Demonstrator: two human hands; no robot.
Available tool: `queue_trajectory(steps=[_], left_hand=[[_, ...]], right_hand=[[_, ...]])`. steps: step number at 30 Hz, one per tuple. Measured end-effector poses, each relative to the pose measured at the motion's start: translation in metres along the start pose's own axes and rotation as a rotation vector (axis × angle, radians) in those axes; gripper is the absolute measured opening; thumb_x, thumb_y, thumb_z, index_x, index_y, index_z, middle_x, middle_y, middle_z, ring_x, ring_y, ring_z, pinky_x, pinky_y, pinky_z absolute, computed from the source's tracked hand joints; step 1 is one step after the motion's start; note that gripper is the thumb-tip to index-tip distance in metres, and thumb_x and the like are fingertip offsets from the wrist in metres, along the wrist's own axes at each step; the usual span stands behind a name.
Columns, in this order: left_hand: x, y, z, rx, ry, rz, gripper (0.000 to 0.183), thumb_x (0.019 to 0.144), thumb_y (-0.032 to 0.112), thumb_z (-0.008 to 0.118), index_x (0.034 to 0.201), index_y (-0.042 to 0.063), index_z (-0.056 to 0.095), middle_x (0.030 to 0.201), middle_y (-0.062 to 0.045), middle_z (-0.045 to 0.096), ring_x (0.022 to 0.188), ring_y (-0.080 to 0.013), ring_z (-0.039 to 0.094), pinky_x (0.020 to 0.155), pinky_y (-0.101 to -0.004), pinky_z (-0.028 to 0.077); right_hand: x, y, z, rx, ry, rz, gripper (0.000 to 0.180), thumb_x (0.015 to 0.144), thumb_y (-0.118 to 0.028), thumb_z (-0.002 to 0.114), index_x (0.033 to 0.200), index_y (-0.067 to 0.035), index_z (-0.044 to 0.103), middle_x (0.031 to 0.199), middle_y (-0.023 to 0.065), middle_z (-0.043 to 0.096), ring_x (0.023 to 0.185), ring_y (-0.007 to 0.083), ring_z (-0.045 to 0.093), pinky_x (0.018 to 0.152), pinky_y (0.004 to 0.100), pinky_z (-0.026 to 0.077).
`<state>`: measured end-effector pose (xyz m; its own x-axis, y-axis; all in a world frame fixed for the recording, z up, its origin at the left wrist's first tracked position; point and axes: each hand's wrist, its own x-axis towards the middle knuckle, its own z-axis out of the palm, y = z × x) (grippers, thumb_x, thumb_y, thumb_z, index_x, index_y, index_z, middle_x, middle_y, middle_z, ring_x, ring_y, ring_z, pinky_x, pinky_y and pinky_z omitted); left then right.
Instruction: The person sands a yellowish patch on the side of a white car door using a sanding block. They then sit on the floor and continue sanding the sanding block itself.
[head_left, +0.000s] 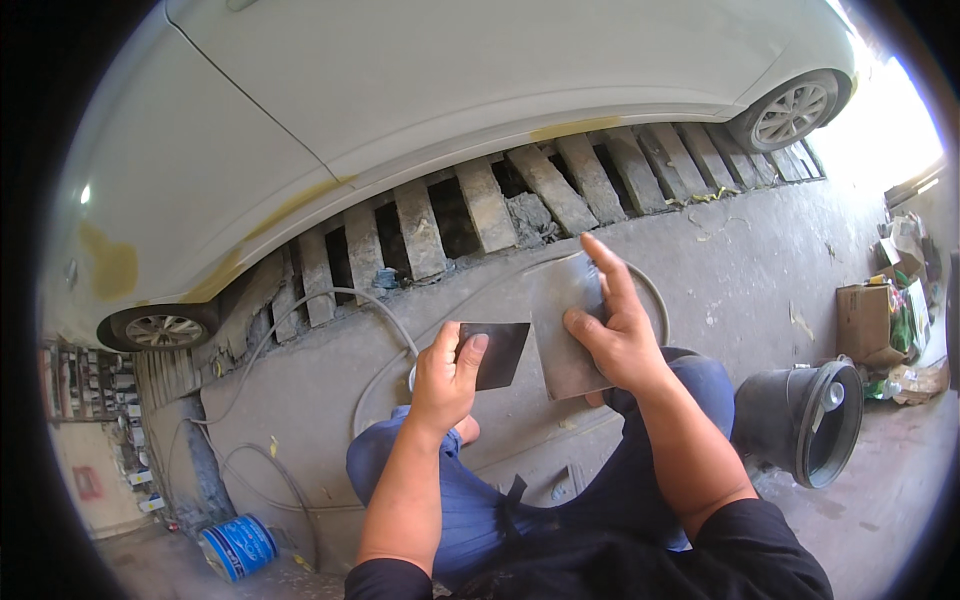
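Note:
My left hand (446, 379) grips a small dark flat plate (499, 354), its thumb on the upper face. A larger grey flat sheet (559, 337) is pinched in my right hand (619, 326), with the thumb across its face and the index finger stretched along the far edge. Only a narrow gap separates the two pieces, both held above my knees. What either is made of I cannot tell. Beyond my hands stands a white car (480, 75), with yellowish filler patches (289, 208) along its lower sill and a larger patch (110, 260) near the left wheel.
Concrete slats (484, 206) with dark gaps run beneath the car. A grey hose (382, 307) loops over the floor. To the right are a black bucket (772, 420) and a cardboard box (862, 322) of clutter. A blue can (240, 547) bearing writing sits lower left.

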<state>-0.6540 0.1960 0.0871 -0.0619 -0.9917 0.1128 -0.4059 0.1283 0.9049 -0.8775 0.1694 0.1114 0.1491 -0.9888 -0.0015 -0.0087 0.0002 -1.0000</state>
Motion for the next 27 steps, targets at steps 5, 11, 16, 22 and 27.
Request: queue_trajectory(steps=[5,11,16,22,27], left_hand=[[0.000,0.001,0.001,0.167,-0.036,0.053,0.018,0.096,0.020,0.058,0.097,0.002,0.055,0.076,-0.019,0.060,0.066,-0.0388,0.056,0.060,-0.0391,0.046],[-0.002,-0.014,0.002,0.076,-0.133,-0.036,0.019,0.095,0.020,0.057,0.093,0.001,0.055,0.075,-0.019,0.058,0.065,-0.0393,0.054,0.059,-0.0401,0.044],[-0.001,-0.005,-0.005,-0.018,-0.053,-0.137,0.044,0.101,0.036,0.049,0.073,0.002,0.051,0.057,-0.005,0.042,0.055,-0.0120,0.040,0.051,-0.0313,0.034],[-0.003,-0.010,0.000,-0.370,-0.123,-0.276,0.044,0.102,0.041,0.043,0.080,0.005,0.055,0.056,-0.003,0.051,0.046,-0.0085,0.043,0.047,-0.0228,0.036],[-0.009,0.024,0.016,-0.691,-0.242,-0.476,0.021,0.098,0.024,0.058,0.100,0.004,0.056,0.075,-0.004,0.058,0.061,-0.0094,0.051,0.056,-0.0231,0.042]], right_hand=[[-0.002,0.000,0.009,0.142,-0.131,0.241,0.077,0.083,0.005,0.059,0.151,-0.010,0.025,0.123,0.0123,0.053,0.111,0.0175,0.052,0.097,0.0301,0.041],[0.006,-0.013,0.004,0.699,-0.224,0.233,0.080,0.077,0.005,0.062,0.149,-0.008,0.031,0.127,0.0176,0.054,0.112,0.0223,0.057,0.098,0.0320,0.044],[0.006,-0.006,-0.012,0.460,-0.108,0.234,0.075,0.082,0.005,0.059,0.149,-0.010,0.030,0.115,0.0154,0.059,0.101,0.0202,0.059,0.089,0.0312,0.048],[0.002,-0.010,-0.004,0.227,-0.091,0.189,0.079,0.083,0.002,0.061,0.151,-0.013,0.024,0.118,0.0139,0.058,0.104,0.0168,0.056,0.094,0.0304,0.044],[0.000,-0.006,0.001,0.168,-0.082,0.138,0.081,0.083,0.004,0.061,0.152,-0.013,0.022,0.118,0.0137,0.058,0.105,0.0167,0.056,0.095,0.0308,0.044]])
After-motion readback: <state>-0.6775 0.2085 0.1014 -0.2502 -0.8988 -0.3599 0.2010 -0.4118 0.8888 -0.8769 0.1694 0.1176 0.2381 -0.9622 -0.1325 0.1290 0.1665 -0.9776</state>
